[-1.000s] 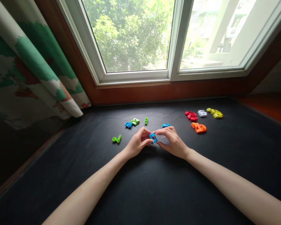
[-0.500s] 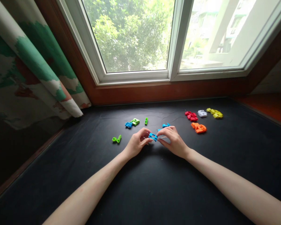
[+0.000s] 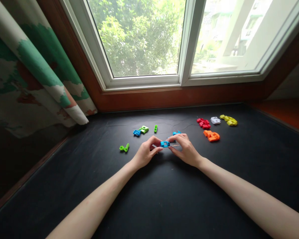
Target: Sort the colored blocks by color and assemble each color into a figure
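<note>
A small blue plastic building piece (image 3: 164, 144) is held just above the black tabletop, pinched from both sides. My left hand (image 3: 147, 152) grips its left end between thumb and fingers. At its right end, the thumb and fingertips of my right hand (image 3: 185, 150) close on it. Another blue piece (image 3: 176, 132) lies right behind my right hand, which partly covers it. To the left are a green piece (image 3: 124, 148), a blue piece (image 3: 137, 132) touching a light green piece (image 3: 144, 129), and a small green block (image 3: 155, 128).
On the right of the black table (image 3: 149, 199) lie red pieces (image 3: 203, 123), a white piece (image 3: 215, 120), yellow pieces (image 3: 229, 120) and orange pieces (image 3: 211, 135). A window (image 3: 144, 81) stands behind the table; a patterned curtain (image 3: 47, 76) hangs at the left.
The blue piece between my hands has been turned, so a different face shows, and it has shifted slightly right. Both hands stay almost in place; the loose pieces have not moved.
</note>
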`<state>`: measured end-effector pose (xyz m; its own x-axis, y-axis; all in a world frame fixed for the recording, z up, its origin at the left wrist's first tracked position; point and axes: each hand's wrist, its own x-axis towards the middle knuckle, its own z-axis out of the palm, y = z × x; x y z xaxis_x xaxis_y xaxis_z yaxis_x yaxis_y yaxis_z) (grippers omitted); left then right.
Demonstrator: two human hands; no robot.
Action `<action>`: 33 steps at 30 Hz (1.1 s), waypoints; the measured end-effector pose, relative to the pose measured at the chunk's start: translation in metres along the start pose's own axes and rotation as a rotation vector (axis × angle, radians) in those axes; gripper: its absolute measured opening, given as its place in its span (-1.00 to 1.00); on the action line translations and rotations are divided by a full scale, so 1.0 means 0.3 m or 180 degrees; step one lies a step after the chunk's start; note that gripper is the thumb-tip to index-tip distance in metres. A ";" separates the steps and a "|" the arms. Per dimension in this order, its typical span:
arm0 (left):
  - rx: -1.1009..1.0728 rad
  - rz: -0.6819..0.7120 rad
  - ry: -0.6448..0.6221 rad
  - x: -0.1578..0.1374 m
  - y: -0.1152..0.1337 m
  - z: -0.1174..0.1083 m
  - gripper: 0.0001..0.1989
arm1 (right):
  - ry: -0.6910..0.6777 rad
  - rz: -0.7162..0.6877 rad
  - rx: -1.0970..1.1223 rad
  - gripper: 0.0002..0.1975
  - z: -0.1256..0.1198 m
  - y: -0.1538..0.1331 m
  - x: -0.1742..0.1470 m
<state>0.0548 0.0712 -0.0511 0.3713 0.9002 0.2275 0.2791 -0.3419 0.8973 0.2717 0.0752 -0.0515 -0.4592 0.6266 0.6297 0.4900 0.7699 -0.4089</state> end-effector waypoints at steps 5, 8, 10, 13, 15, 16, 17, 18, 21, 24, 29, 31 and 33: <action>0.0107 0.0007 0.0227 0.001 0.006 0.001 -0.77 | 0.0344 0.0509 -0.0046 -0.88 -0.006 0.037 0.006; 0.0318 0.0066 0.0295 0.001 0.011 0.002 -0.82 | 0.0620 0.0897 -0.0118 -0.86 -0.012 0.081 0.011; 0.0493 0.0151 0.0280 0.002 0.011 0.004 -0.85 | 0.0734 0.1098 -0.0122 -0.84 -0.014 0.111 0.016; 0.0716 0.0281 0.0245 0.001 0.005 0.005 -0.86 | 0.0721 0.1138 -0.0154 -0.83 -0.010 0.140 0.029; 0.0825 0.0332 0.0242 0.000 -0.002 0.005 -0.86 | 0.0635 0.1055 -0.0247 -0.84 -0.003 0.150 0.041; 0.0879 0.0349 0.0244 -0.002 -0.005 0.005 -0.85 | 0.0580 0.1012 -0.0287 -0.85 0.002 0.154 0.047; 0.0936 0.0362 0.0245 -0.003 -0.007 0.004 -0.85 | 0.0519 0.0973 -0.0310 -0.85 0.006 0.157 0.053; 0.0991 0.0375 0.0241 -0.004 -0.009 0.004 -0.86 | 0.0452 0.0943 -0.0314 -0.86 0.011 0.161 0.058; 0.1112 0.0431 0.0224 -0.008 -0.009 0.003 -0.86 | 0.0237 0.0891 -0.0285 -0.88 0.021 0.172 0.067; 0.1174 0.0476 0.0243 -0.011 -0.006 0.004 -0.85 | 0.0149 0.0904 -0.0252 -0.90 0.024 0.182 0.068; 0.1264 0.0490 0.0194 -0.011 -0.003 0.007 -0.85 | 0.0123 0.0879 -0.0274 -0.90 0.019 0.184 0.066; 0.1290 0.0506 0.0170 -0.011 -0.003 0.008 -0.85 | 0.0083 0.0858 -0.0315 -0.90 0.017 0.184 0.067; 0.1316 0.0530 0.0157 -0.011 -0.004 0.009 -0.85 | 0.0039 0.0833 -0.0331 -0.88 0.015 0.184 0.068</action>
<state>0.0555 0.0680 -0.0541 0.4012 0.8321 0.3829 0.5533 -0.5533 0.6227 0.2861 0.1311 -0.0643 -0.2982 0.8005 0.5198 0.6645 0.5651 -0.4890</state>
